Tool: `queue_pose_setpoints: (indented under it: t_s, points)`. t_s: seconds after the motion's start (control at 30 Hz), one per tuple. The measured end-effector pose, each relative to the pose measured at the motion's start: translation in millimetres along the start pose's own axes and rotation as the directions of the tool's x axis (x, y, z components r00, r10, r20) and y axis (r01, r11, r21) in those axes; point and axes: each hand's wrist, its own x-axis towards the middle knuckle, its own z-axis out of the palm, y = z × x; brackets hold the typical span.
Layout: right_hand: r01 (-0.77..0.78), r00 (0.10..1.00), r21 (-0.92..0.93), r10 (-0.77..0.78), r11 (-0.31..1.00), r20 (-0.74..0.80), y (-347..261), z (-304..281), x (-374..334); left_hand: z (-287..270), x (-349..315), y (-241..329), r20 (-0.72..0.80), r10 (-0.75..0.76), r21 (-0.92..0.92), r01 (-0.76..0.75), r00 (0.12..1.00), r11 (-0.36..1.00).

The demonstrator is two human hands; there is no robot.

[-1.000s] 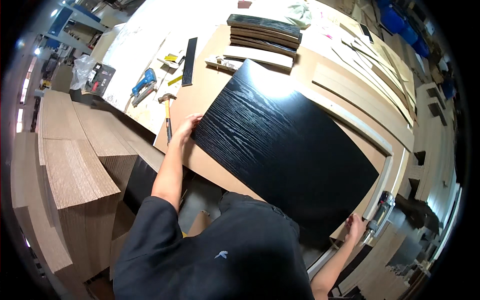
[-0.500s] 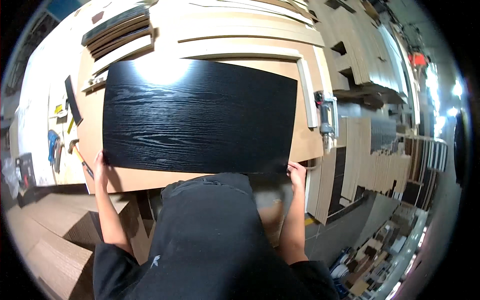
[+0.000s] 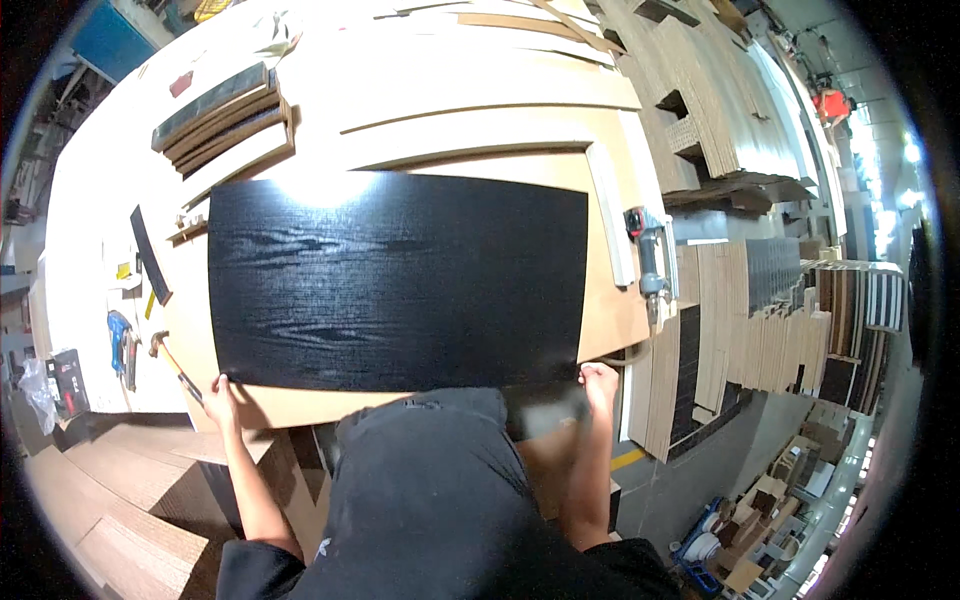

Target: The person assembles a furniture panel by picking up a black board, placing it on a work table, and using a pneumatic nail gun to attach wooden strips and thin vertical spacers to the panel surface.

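A large black wood-grain panel (image 3: 400, 285) spans the workbench in front of me, with light glaring off its far edge. My left hand (image 3: 220, 400) pinches its near left corner, thumb on the edge. At the near right corner my right hand (image 3: 598, 385) is closed on the same panel. Brown board (image 3: 300, 408) shows beneath it along the near side. Just left of my left hand lies a hammer (image 3: 178, 368) with an orange and black handle. Whether the panel rests fully on the board or is partly raised, I cannot tell.
Pale wooden strips (image 3: 480, 152) frame the far and right sides. A power tool (image 3: 648, 255) sits at the bench's right edge. Dark strips (image 3: 220, 118) are stacked far left; a blue-handled tool (image 3: 118, 340) lies at left. Cardboard (image 3: 130, 465) is at lower left, panel stacks (image 3: 735, 330) at right.
The panel and both hands appear lower in the picture, as does the whole bench, so my view has shifted. Both hands keep hold of the near corners.
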Motion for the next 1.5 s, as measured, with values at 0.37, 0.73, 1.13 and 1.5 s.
queue_pose_setpoints:
  t_s: [0.37, 0.73, 1.13, 1.5]
  points:
    - [0.318, 0.947, -0.113, -0.32, 0.942, -0.006, -160.9, 80.2, 113.8, 36.9, 102.3, 172.4, 0.178, 0.117, -0.285, -0.062, 0.977, 0.957]
    - [0.298, 0.94, 0.014, -0.291, 0.954, -0.178, -219.4, 81.3, 105.5, 12.0, 108.7, 238.6, 0.235, 0.03, -0.418, 0.073, 0.971, 0.906]
    - [0.683, 0.73, 0.462, -0.538, 0.565, -0.422, -326.9, -3.1, 91.9, -103.3, 39.7, 263.6, -0.221, 0.162, -0.762, -0.274, 0.962, 0.587]
    - [0.863, 0.505, 0.165, -0.806, 0.477, -0.309, -133.6, -5.8, 19.8, -134.9, -123.9, 159.0, -0.078, -0.018, -0.979, -0.08, 0.997, -0.188]
